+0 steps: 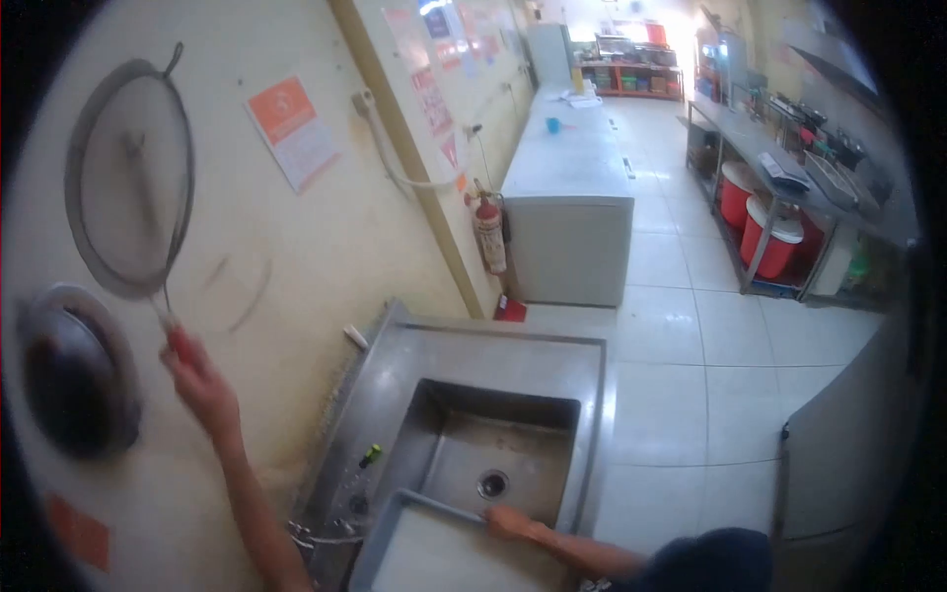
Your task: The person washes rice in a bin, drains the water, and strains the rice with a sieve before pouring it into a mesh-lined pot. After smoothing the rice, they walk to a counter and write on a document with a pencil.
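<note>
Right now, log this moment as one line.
left hand: holding strainer by red handle | right hand: holding grey tub by rim | tub: at near end of sink

Your right arm shows a dark navy sleeve (705, 562), plain in the part you can see, with a hem that ends well short of the wrist and leaves your right forearm (590, 554) bare. Your left forearm (254, 498) is bare as far as it shows, narrowing toward the hand. Your left hand (205, 387), somewhat blurred, and your right hand (513, 523) are both bare.
</note>
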Demonstrator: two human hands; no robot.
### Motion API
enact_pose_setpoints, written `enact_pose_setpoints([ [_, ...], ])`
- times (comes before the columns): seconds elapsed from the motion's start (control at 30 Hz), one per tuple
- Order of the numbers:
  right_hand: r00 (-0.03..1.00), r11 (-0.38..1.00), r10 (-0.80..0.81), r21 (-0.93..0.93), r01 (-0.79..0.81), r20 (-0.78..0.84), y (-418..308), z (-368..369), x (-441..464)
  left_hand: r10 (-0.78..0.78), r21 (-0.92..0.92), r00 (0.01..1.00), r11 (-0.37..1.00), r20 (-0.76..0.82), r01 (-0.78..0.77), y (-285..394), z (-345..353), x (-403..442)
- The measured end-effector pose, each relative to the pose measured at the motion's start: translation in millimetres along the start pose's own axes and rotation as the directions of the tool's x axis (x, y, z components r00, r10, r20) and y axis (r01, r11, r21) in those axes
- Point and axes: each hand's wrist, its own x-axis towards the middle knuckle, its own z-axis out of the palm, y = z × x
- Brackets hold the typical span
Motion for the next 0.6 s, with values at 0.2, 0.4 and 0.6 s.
enact_pose_setpoints([
  [0.2,0.995,0.989,-0.096,-0.115,0.096,0.008,30,17,13,-0.768,-0.061,0.541,0.556,0.344,0.829,63,-253,-249],
  [0.4,0.994,0.994,-0.11,-0.023,0.109,-0.031,36,19,4,-0.993,0.378,0.038,0.079,0.115,0.922,166,-393,-353],
  [0.6,0.99,0.995,0.053,0.079,-0.064,0.13,-33,10,24,-0.988,0.685,0.097,-0.013,-0.122,0.729,153,-441,-491],
])
